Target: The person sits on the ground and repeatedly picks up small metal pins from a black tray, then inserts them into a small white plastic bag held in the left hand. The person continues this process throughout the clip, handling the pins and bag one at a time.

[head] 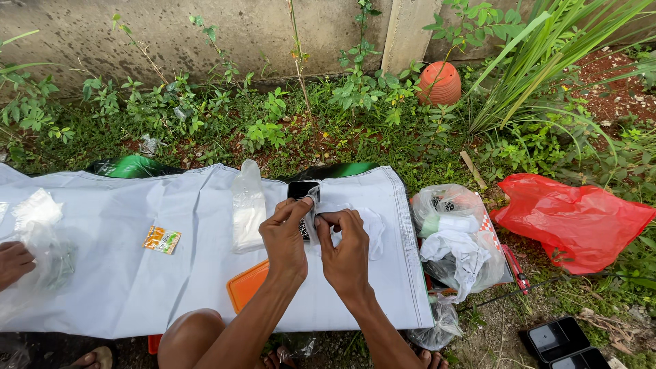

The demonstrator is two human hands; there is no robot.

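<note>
The person sat at the near edge of a white sheet point(137, 273) spread over the ground, with both hands raised over its right half. The left hand point(285, 236) and the right hand point(344, 249) were close together, their fingertips pinched shut on a small clear plastic packet point(312, 205) held between them (its contents could not be made out). Just beyond the packet, near the sheet's far edge, lay a small black tray point(301, 188). A tall clear bag point(247, 208) stood just left of the hands, an orange lid point(247, 285) lay by the left forearm near the near edge, and a small orange-and-green sachet point(162, 240) rested toward the middle. At the left edge another person's hand point(14, 263) touched a clear bag holding greenery point(48, 256). Off the right edge sat a bag of white items point(458, 236) and a red plastic bag point(574, 222).
</note>
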